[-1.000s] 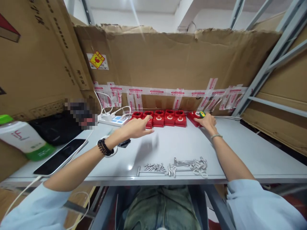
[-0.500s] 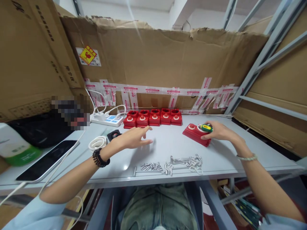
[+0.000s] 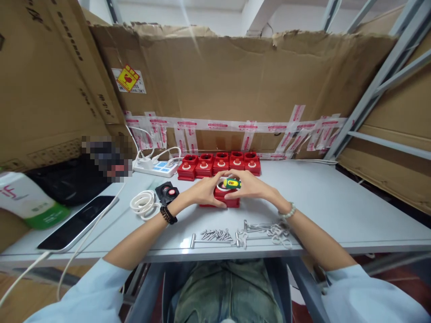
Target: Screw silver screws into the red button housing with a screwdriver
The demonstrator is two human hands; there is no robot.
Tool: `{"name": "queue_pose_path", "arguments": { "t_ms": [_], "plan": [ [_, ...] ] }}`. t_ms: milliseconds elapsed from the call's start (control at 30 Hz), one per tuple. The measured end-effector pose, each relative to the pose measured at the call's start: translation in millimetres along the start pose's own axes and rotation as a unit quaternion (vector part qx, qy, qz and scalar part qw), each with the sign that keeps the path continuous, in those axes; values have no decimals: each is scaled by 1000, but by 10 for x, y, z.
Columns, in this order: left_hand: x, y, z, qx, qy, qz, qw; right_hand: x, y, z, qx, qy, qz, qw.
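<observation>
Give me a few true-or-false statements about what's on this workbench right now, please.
1. Both hands are on a red box in the middle of the table. True: the left hand and right hand close around it.
2. A green-and-yellow tool sits by the right hand's fingers. True.
3. Five red boxes stand in a row at the back. True.
4. The screws lie behind that row. False: they lie near the front edge.
5. The phone lies on the right. False: it is on the left.

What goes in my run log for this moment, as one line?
left hand: on red block | right hand: on red block, green-yellow tool at fingertips | screws near table edge
</observation>
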State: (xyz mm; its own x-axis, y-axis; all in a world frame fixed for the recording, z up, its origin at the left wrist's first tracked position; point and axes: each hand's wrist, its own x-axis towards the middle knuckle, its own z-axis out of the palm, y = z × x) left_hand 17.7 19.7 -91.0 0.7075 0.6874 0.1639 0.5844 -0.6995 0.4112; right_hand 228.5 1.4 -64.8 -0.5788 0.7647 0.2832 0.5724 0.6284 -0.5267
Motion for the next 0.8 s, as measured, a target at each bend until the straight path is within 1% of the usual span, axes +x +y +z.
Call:
{"name": "queue_pose_path", "arguments": {
  "t_ms": [67,133,167,233,300,333,400,500,567,667,800],
  "plan": [
    [9,-44,24,-19,3,-1,1000,-26,-25,-2,0,65,4,998],
    [8,-71,30,-21,14,4,1000,-81,-16,-54,11,171,34,985],
    [3,-79,28,-24,21,10,999,-111,3,-93,24,233,52,971],
    [-16,-87,15,-44,30,28,998,-165,64,-186,59,346,82,933],
    [-46,-94,-3,-75,41,38,996,-204,136,-282,84,420,97,898],
    [-63,-100,-10,-88,49,38,994,-216,166,-324,91,446,103,884],
    [-95,-118,-19,-105,69,26,992,-226,195,-384,135,465,121,866],
    [-118,-156,-18,-112,85,2,990,-214,157,-405,243,440,140,853],
    [-119,-179,-14,-115,88,-4,989,-200,109,-383,294,438,143,837],
    [-115,-201,-21,-120,91,-8,989,-187,68,-328,329,449,153,817],
    [-120,-203,-58,-124,108,-14,986,-182,87,-260,343,450,157,810]
  ]
}}
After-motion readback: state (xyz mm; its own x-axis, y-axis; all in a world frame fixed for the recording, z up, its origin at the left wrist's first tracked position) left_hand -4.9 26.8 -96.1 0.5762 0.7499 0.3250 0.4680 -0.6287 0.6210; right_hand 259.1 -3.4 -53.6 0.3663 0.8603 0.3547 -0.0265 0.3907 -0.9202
